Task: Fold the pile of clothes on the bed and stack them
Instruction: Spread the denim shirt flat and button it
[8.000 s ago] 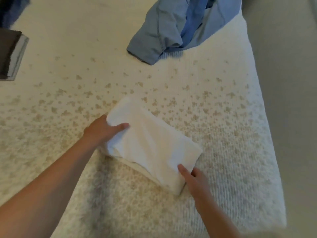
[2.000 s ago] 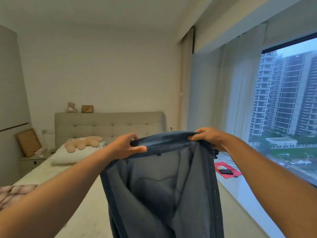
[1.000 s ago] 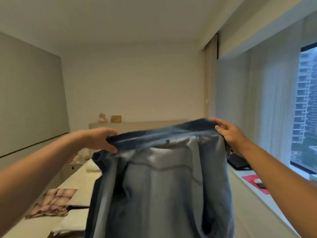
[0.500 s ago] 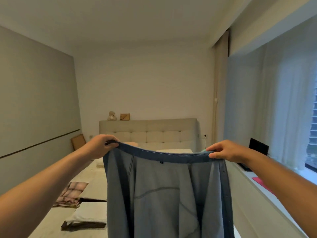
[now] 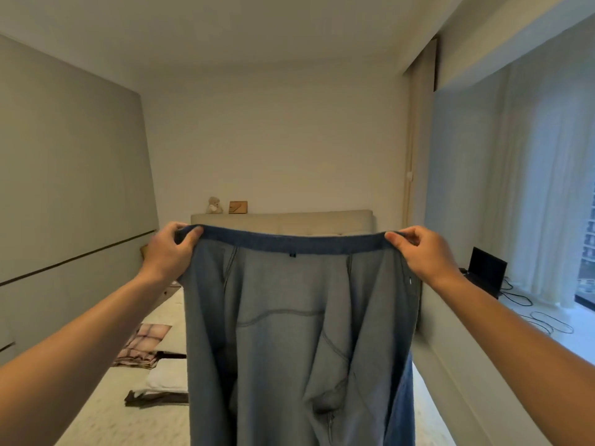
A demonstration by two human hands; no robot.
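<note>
Denim shirt [image 5: 289, 333] hangs lengthwise straight down, hem edge level (inside facing me), pinched by my left hand [image 5: 169, 251] and right hand [image 5: 418, 252] at its corners.

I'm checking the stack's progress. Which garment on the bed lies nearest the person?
The white folded piece atop a dark one; the pink checked garment lies farther up the bed.
</note>
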